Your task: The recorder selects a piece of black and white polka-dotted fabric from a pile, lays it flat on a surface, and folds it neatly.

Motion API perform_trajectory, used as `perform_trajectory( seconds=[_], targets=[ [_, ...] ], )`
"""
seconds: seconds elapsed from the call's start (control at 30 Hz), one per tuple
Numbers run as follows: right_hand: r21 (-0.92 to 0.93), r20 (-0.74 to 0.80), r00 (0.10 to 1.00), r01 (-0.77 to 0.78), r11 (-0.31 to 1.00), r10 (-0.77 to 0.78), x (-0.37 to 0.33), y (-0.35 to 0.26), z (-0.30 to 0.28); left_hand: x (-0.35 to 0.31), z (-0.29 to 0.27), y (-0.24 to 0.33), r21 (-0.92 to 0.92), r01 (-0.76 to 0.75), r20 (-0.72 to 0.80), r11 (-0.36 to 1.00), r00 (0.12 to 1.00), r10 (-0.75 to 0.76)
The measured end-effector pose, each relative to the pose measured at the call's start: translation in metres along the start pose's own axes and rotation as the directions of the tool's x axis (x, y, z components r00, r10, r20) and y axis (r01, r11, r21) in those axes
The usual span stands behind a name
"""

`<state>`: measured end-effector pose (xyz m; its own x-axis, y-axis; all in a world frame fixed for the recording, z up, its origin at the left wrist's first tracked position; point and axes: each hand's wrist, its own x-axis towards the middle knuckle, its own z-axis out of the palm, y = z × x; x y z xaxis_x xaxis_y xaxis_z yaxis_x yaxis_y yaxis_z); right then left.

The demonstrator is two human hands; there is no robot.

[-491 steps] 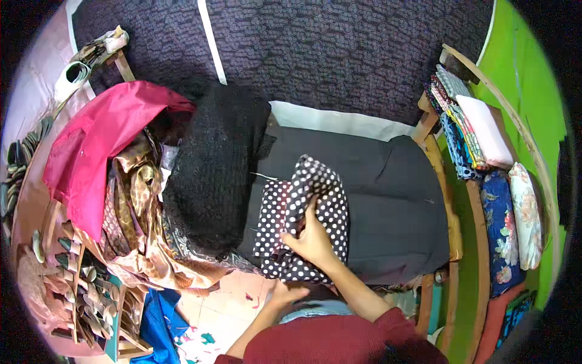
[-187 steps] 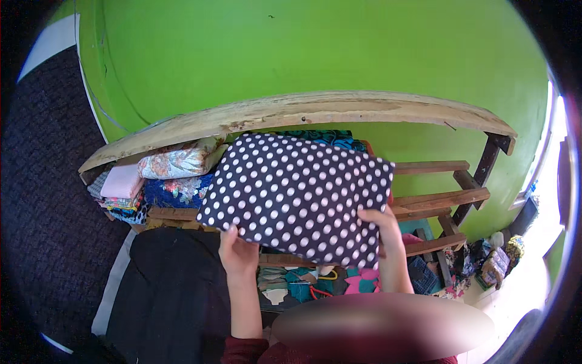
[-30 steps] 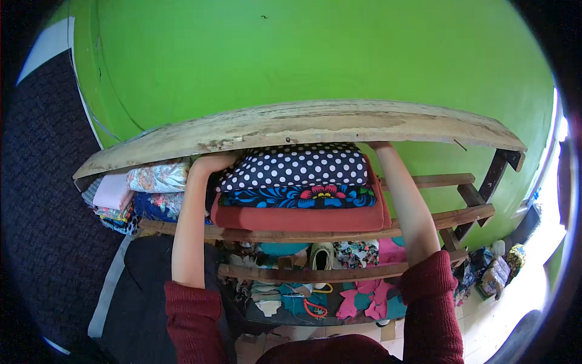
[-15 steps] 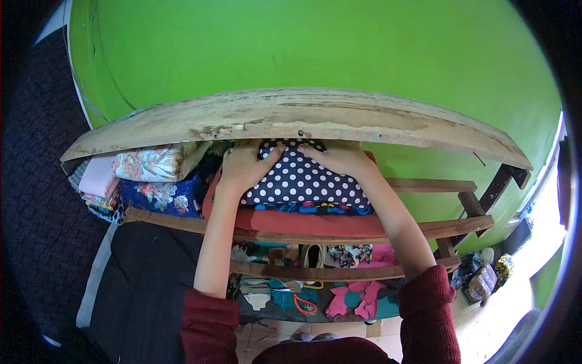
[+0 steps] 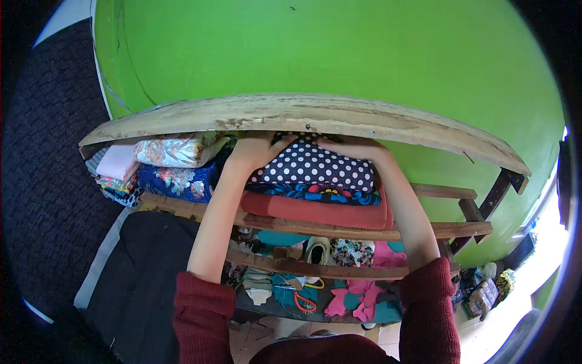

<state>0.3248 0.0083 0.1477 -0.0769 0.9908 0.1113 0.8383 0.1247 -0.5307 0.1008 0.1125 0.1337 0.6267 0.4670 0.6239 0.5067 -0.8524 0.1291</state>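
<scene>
A folded black cloth with white polka dots (image 5: pixel 321 167) lies on top of a small stack on the shelf. Beneath it is a folded blue floral cloth (image 5: pixel 330 193), and at the bottom a folded rust-red cloth (image 5: pixel 315 211). My left hand (image 5: pixel 257 149) rests on the left side of the polka-dot cloth, thumb stretched out over it. On its right side lies my right hand (image 5: pixel 354 149), flat, thumb pointing inward. The other fingers of both hands reach under the wooden plank (image 5: pixel 303 112), which mostly hides them.
Left of the stack sit a folded white floral cloth (image 5: pixel 176 150), a blue floral bundle (image 5: pixel 179 181) and a pink folded cloth (image 5: pixel 118 162). Below the shelf slat (image 5: pixel 442 230) lie pink fabric scraps (image 5: pixel 357 298) and orange-handled scissors (image 5: pixel 305 302). A green wall (image 5: pixel 339 48) stands behind.
Both hands have moved farther under the plank, and the polka-dot cloth sits farther back. More of the blue floral cloth now shows. The whole view has shifted slightly.
</scene>
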Motion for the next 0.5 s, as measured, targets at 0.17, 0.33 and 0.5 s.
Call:
perform_trajectory(
  seconds=[0.17, 0.33, 0.5],
  targets=[
    [-0.319, 0.038, 0.999, -0.001, 0.948, 0.014, -0.07, -0.059, -0.003, -0.024, -0.032, 0.046, -0.086, -0.28, 0.083, 0.956, 0.954, 0.287],
    [-0.637, -0.148, 0.946, 0.133, 0.759, -0.29, -0.074, -0.022, 0.022, -0.039, -0.02, 0.049, 0.138, -0.377, 0.13, 0.916, 0.924, 0.361],
    [-0.487, -0.04, 0.926, 0.309, 0.816, -0.375, -0.066, -0.002, 0.014, -0.036, -0.004, 0.025, -0.105, -0.368, 0.154, 0.924, 0.912, 0.381]
  ],
)
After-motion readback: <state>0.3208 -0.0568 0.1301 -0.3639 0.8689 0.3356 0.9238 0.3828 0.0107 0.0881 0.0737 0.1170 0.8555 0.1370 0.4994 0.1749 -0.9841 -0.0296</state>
